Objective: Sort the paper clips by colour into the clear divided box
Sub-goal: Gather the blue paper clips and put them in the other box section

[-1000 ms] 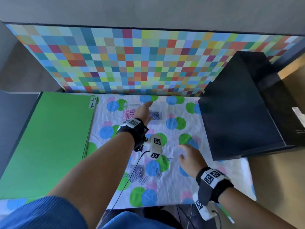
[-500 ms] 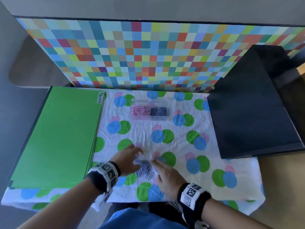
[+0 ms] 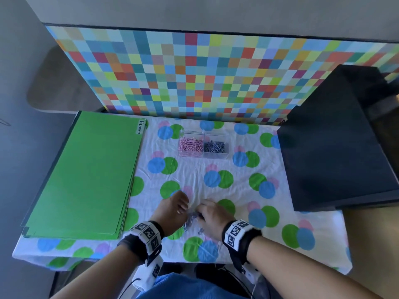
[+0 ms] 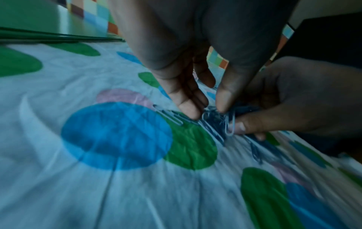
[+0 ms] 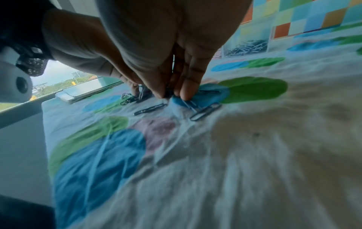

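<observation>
Paper clips (image 3: 192,219) loose on cloth (image 3: 237,190), both hands (image 3: 172,210) pinching them

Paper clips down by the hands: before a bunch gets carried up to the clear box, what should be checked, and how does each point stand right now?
1. Left hand on the loose pile of blue paper clips: ok, fingertips pinch into it.
2. Right hand on the same pile: ok.
3. Only blue clips remain loose: ok, no pink seen.
4. Clear divided plastic box reachable, open: ok.
5. Blue side has room: cannot tell.
6. Stray blue clip near the right wrist collected: not ok.
</observation>
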`<state>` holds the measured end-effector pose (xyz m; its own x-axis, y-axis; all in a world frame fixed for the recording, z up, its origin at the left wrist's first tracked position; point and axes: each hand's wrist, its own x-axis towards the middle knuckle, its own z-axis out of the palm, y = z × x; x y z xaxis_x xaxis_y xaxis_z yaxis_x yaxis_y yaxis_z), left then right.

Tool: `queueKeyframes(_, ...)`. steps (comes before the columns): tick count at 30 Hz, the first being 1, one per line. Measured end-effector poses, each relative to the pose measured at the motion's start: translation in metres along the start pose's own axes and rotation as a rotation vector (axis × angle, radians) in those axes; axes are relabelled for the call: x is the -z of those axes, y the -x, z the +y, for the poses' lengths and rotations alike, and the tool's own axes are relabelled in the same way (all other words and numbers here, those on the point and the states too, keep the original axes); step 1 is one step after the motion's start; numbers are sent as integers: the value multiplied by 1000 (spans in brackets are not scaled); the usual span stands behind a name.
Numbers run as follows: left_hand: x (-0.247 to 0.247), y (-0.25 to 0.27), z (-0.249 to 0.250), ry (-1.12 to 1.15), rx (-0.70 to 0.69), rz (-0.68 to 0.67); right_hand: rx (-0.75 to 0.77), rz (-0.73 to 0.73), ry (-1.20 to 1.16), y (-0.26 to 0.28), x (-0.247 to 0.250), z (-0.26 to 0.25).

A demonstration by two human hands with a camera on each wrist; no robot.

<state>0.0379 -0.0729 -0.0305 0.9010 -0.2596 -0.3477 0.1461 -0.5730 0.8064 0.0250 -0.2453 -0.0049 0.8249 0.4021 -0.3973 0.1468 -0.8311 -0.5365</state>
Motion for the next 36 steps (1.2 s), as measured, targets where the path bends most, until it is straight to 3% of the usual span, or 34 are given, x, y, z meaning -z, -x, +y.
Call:
queueKeyframes(4,2,-10,3,173,74,165,-88,110,-93,-1,10,0)
queueKeyframes(7,4,-23,18,464,215,228,-75,197,-170,-6,24,-7)
queueKeyframes(11,2,-36,46,950,417,162,30,238,-255,-21,40,-24)
queueKeyframes(13,2,-38,52,1152,452,97,74,258,-288,-27,48,-33)
queueKeyframes(15,3,-40,52,1269,469,146,88,258,-310,-32,54,-39)
queueKeyframes(19,16,-38,46,1338,513,310,-23,337,-340,-34,57,-32)
queueKeyframes(23,33,-25,28,1328,561,390,-149,139,-107,-27,36,-13)
queueKeyframes(26,40,-15,15,1322,560,403,-57,21,53,-18,8,-15)
queueKeyframes(31,44,-6,3,1298,547,404,251,-105,281,-1,-18,-31)
queueKeyframes(36,43,-6,4,1269,550,400,306,-134,365,-4,-22,-25)
